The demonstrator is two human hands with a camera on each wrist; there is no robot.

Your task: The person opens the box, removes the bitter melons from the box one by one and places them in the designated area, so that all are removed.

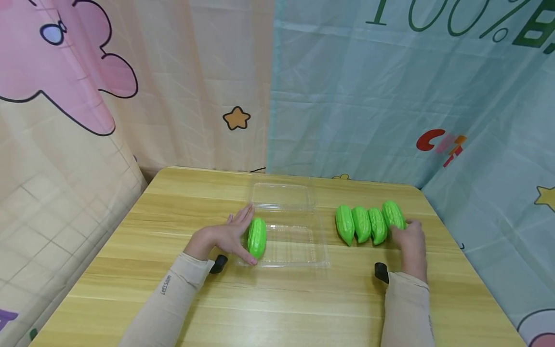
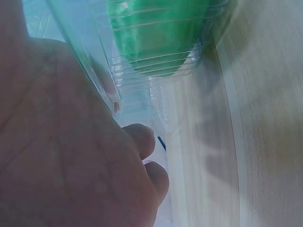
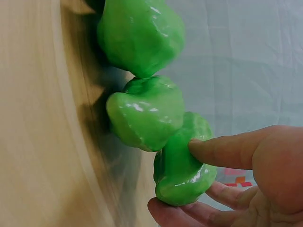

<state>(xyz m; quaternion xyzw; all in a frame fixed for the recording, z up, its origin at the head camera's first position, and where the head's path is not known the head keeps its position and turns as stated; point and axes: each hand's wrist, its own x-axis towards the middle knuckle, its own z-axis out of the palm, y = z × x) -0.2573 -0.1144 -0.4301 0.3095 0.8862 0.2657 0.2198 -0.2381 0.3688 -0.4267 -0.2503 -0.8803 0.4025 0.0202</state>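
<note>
A clear plastic clamshell box (image 1: 323, 262) lies opened out on the table, its lid to the back. One glossy green ridged fruit (image 1: 257, 238) sits inside at the left end. My left hand (image 1: 229, 237) spans that end with spread, fairly straight fingers, the thumb at the front corner. Close up in the left wrist view, the palm lies along the clear wall. To the right, three similar green fruits (image 1: 362, 224) stand side by side in a row. My right hand (image 1: 409, 238) pinches another green fruit (image 3: 189, 165) at the row's right end, thumb on top, fingers beneath.
The light wooden table (image 1: 277, 308) carries the box and the row, with bare wood between them. Printed curtains (image 1: 347, 96) hang behind the table and along both sides. A dark wrist mount (image 1: 381, 273) shows beside the right wrist.
</note>
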